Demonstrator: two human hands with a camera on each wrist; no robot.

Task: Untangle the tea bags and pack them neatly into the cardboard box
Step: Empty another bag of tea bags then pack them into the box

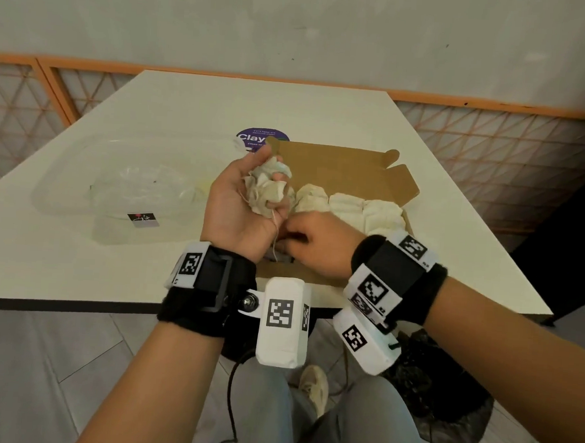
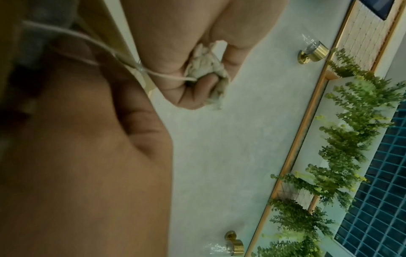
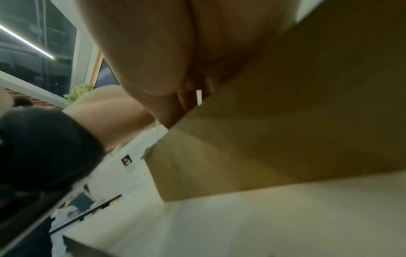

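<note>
My left hand (image 1: 251, 198) is held palm up over the near left corner of the open cardboard box (image 1: 342, 169), its fingers curled round a crumpled clump of tea bags (image 1: 267, 189). The same clump of tea bags (image 2: 207, 67) shows between the fingers in the left wrist view. A thin string (image 1: 275, 230) hangs from it toward my right hand (image 1: 312, 241), which pinches it just below, above the box's near edge. Neat rows of packed tea bags (image 1: 350, 207) fill the box's right side. In the right wrist view my fingers (image 3: 189, 97) pinch a small white tag (image 3: 199, 97) beside the box wall (image 3: 285, 121).
An empty clear plastic bag (image 1: 139, 184) with a small dark label lies on the white table (image 1: 325, 110) left of the box. A purple round sticker (image 1: 260, 137) sits behind the box. The table's near edge runs just below my wrists.
</note>
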